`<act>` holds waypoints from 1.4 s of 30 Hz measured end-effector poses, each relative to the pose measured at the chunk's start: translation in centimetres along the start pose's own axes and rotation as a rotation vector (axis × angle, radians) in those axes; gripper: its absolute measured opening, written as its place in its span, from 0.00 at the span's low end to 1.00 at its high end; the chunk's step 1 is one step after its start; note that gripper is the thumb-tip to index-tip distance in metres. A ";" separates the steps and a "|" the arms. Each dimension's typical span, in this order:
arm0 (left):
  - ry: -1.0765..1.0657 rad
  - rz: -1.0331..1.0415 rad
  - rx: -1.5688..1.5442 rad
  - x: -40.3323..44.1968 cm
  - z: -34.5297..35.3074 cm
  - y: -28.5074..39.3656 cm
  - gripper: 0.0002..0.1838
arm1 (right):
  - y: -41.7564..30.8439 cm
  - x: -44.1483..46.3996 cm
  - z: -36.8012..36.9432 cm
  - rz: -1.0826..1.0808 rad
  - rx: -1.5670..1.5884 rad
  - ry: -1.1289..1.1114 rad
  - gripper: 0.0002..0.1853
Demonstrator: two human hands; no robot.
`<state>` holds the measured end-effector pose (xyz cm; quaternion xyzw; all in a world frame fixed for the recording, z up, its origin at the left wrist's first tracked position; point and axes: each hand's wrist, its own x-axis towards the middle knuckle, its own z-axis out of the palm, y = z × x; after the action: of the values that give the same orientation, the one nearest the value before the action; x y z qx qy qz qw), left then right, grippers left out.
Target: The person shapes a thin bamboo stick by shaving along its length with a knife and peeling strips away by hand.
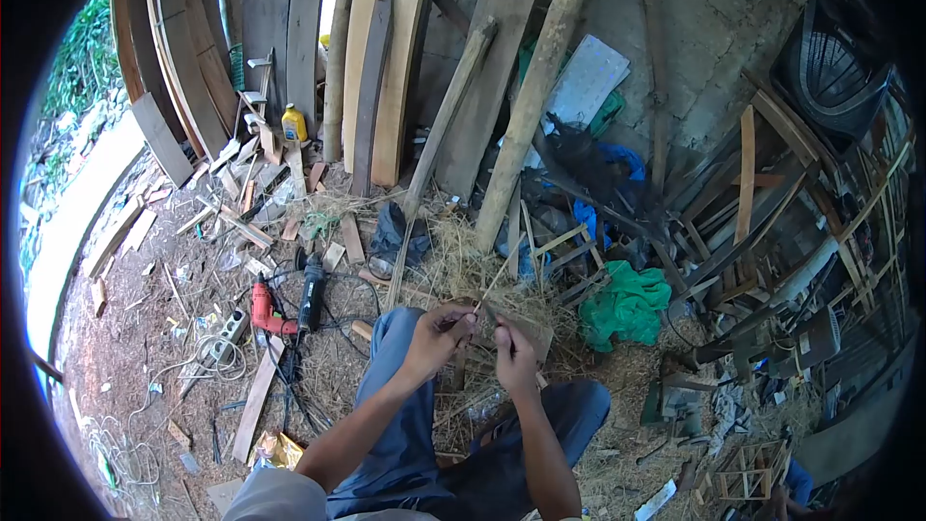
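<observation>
My left hand (444,333) is closed, with its fingertips pinching a thin wooden stick (494,280) that points up and away from me. Close beside it, my right hand (515,355) is curled around a small dark, blade-like tool (489,310), probably a knife. The tool's tip lies near or against the stick; whether they touch, I cannot tell. Both hands are above my bent legs in blue trousers (394,425). Part of a flat brown board (531,333) shows behind the right hand.
A red power drill (267,309) and a dark grinder-like tool (312,294) lie left with cables. A power strip (230,330), a yellow bottle (294,123), leaning planks (386,58), a green plastic bag (625,304) and scrap wood surround me. Shavings cover the ground.
</observation>
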<state>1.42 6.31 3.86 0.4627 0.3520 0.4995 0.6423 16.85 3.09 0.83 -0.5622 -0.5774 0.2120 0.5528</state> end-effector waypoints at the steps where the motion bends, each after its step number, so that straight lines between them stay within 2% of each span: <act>1: 0.002 0.013 0.023 -0.2 0.1 -0.1 0.08 | -0.8 0.2 0.1 -0.166 -0.091 0.001 0.12; 2: 0.001 0.008 0.027 -0.5 0.0 -0.3 0.08 | -1.2 0.2 0.2 -0.332 -0.184 0.001 0.11; 4: -0.073 0.037 0.101 -1.0 -0.1 -0.4 0.07 | -0.9 -0.1 0.1 -0.298 -0.180 -0.007 0.11; 10: -0.041 0.024 0.153 -1.9 0.4 -0.1 0.08 | -1.2 0.4 -0.9 -0.338 -0.227 -0.080 0.09; 13: -0.056 0.064 0.150 -2.5 0.6 0.5 0.09 | -0.6 0.7 -1.7 -0.383 -0.311 -0.057 0.08; 14: -0.059 0.061 0.152 -3.0 0.6 0.6 0.09 | 0.2 1.5 -2.3 -0.351 -0.310 0.049 0.08; 15: -0.116 -0.037 0.076 -3.8 0.4 0.6 0.09 | 0.9 2.1 -3.0 -0.319 -0.309 0.154 0.08; 16: -0.171 -0.138 0.001 -4.5 0.3 0.5 0.09 | 1.5 2.4 -3.8 -0.314 -0.308 0.153 0.08; 19: -0.121 -0.162 -0.072 -4.5 0.4 -0.2 0.09 | -0.2 2.4 -4.0 -0.318 -0.376 0.121 0.07; 21: -0.104 -0.142 -0.045 -4.0 0.7 -0.1 0.09 | -1.4 0.4 -2.6 -0.313 -0.257 -0.050 0.07; 22: -0.086 -0.129 -0.016 -3.8 0.9 -0.2 0.09 | -1.6 0.2 -2.2 -0.313 -0.259 -0.053 0.07; 24: -0.107 -0.089 0.055 -3.6 0.7 -0.4 0.08 | -1.8 -0.4 -1.5 -0.409 -0.249 -0.110 0.07; 26: -0.134 -0.055 0.131 -3.8 0.3 -0.5 0.08 | -1.2 -0.3 -1.6 -0.423 -0.273 -0.109 0.08; 28: -0.134 -0.149 0.113 -3.6 0.2 -0.3 0.09 | -0.5 -0.1 -1.6 -0.442 -0.306 -0.098 0.09; 30: -0.139 -0.161 0.024 -3.6 0.5 0.4 0.09 | -0.4 0.1 -1.8 -0.548 -0.398 -0.035 0.11; 33: -0.127 -0.176 -0.083 -3.6 0.8 0.7 0.09 | -1.0 0.9 -2.6 -0.478 -0.429 -0.031 0.12; 37: -0.119 -0.135 -0.072 -3.4 0.9 0.9 0.10 | -0.2 1.6 -2.7 -0.539 -0.460 0.016 0.12; 40: -0.128 -0.200 0.012 -4.4 0.0 1.4 0.10 | 2.0 2.6 -4.7 -0.440 -0.526 0.110 0.10; 42: -0.152 -0.222 0.001 -5.2 -0.3 1.7 0.09 | 2.9 4.2 -6.3 -0.235 -0.526 0.197 0.10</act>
<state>-0.73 1.44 5.31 0.4578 0.3514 0.3888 0.7182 24.56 5.19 1.90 -0.6334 -0.6171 -0.0656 0.4622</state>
